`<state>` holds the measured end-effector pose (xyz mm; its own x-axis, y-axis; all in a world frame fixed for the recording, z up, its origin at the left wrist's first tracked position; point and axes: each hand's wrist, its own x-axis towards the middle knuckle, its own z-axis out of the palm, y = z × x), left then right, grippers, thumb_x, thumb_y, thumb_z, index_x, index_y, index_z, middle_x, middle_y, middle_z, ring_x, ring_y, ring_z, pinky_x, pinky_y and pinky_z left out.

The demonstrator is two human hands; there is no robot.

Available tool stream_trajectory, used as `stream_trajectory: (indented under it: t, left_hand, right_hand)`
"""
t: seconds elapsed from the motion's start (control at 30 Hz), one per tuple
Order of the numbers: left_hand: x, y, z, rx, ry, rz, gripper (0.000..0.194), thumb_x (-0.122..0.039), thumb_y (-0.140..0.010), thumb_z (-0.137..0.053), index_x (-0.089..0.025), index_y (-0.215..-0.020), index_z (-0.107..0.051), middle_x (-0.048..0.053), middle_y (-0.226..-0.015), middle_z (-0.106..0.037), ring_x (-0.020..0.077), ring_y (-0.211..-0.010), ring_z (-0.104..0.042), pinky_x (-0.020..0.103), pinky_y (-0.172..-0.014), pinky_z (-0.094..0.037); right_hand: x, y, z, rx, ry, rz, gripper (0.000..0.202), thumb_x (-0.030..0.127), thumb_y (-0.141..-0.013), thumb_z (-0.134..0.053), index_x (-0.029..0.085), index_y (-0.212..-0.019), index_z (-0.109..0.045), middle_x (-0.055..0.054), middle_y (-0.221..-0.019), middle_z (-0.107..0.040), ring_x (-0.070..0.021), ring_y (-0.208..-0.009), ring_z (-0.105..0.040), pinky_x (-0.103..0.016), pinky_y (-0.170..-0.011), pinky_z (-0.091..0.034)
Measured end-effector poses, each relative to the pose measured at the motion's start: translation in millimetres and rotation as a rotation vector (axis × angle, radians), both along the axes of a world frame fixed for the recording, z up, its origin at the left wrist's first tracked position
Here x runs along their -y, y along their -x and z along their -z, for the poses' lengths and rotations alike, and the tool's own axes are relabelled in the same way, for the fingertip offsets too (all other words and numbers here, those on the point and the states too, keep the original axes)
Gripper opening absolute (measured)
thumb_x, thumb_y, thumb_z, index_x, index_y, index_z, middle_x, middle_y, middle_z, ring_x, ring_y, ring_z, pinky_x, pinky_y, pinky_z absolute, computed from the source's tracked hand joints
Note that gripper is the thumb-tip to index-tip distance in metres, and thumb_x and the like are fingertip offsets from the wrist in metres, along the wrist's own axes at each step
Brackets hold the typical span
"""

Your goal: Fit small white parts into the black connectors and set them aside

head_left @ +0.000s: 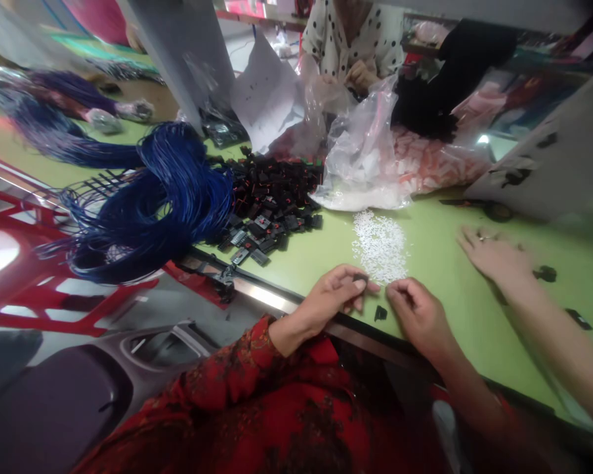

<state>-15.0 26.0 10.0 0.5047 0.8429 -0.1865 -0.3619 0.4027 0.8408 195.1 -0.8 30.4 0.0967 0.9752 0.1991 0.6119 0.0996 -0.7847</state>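
- one left hand [329, 296] pinching a black part [360, 277]
- likely light, stiff; best held by edges
- right hand [421, 317] curled beside white bits [381, 245], grip unclear

A pile of tiny white pieces [381, 245] is spread thin in a rough, longish patch, with strays loose around its edges. At the pile's near left corner, a small dark part [360, 278] sits pinched in the left hand [333, 291], mostly hidden by its grip. A small black block [380, 313], uneven in outline, lies alone on the pile's near side, apart from it.
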Motion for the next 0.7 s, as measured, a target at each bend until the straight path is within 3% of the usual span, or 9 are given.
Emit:
stream_trajectory:
  t: [0.1, 0.2, 0.4, 0.5, 0.7]
  left_hand:
    - [0, -1, 0.1, 0.065, 0.071, 0.0, 0.037, -0.039, -0.081, -0.083, -0.013, -0.103, -0.07, 0.006, -0.097, -0.073, 0.0042, -0.061, -0.056, 0.018, -0.055, -0.039]
    - [-2, -1, 1.2, 0.113, 0.12, -0.007, 0.041, -0.038, -0.08, -0.084, -0.014, -0.11, -0.071, 0.005, -0.091, -0.072, 0.0046, -0.057, -0.054, 0.019, -0.053, -0.039]
    - [-4, 0, -1.0, 0.233, 0.206, 0.04, 0.034, -0.03, -0.083, -0.08, -0.016, -0.111, -0.067, 0.008, -0.099, -0.074, 0.0026, -0.05, -0.047, 0.018, -0.045, -0.027]
    - [0, -3, -2.7, 0.315, 0.276, 0.052, 0.033, -0.025, -0.078, -0.083, -0.016, -0.107, -0.069, 0.006, -0.099, -0.072, 0.0027, -0.053, -0.049, 0.018, -0.049, -0.034]
    - [4, -7, -4.1, 0.305, 0.259, 0.03, 0.027, -0.036, -0.081, -0.081, -0.013, -0.09, -0.07, 0.003, -0.087, -0.066, 0.0027, -0.053, -0.047, 0.017, -0.047, -0.032]
  right_hand:
    - [27, 25, 5.8, -0.22, 0.143, 0.002, 0.026, 0.046, -0.092, -0.064, 0.021, -0.085, -0.066, 0.001, -0.07, -0.062, -0.0158, -0.062, -0.057, -0.029, -0.059, -0.048]
    - [31, 20, 5.6, -0.388, 0.213, 0.054, 0.026, 0.047, -0.09, -0.068, 0.021, -0.086, -0.066, 0.002, -0.067, -0.058, -0.0147, -0.063, -0.054, -0.028, -0.061, -0.048]
    - [26, 15, -2.8, -0.513, 0.187, 0.046, 0.021, 0.041, -0.092, -0.07, 0.021, -0.084, -0.068, 0.002, -0.069, -0.059, -0.0142, -0.066, -0.054, -0.029, -0.067, -0.049]
    - [29, 28, -1.7, -0.549, 0.154, 0.005, 0.02, 0.04, -0.094, -0.068, 0.022, -0.086, -0.068, 0.001, -0.072, -0.06, -0.0142, -0.069, -0.056, -0.029, -0.068, -0.049]
    - [33, 43, 10.2, -0.622, 0.132, 0.006, 0.016, 0.037, -0.096, -0.067, 0.023, -0.09, -0.068, 0.002, -0.072, -0.06, -0.0131, -0.07, -0.056, -0.027, -0.069, -0.049]
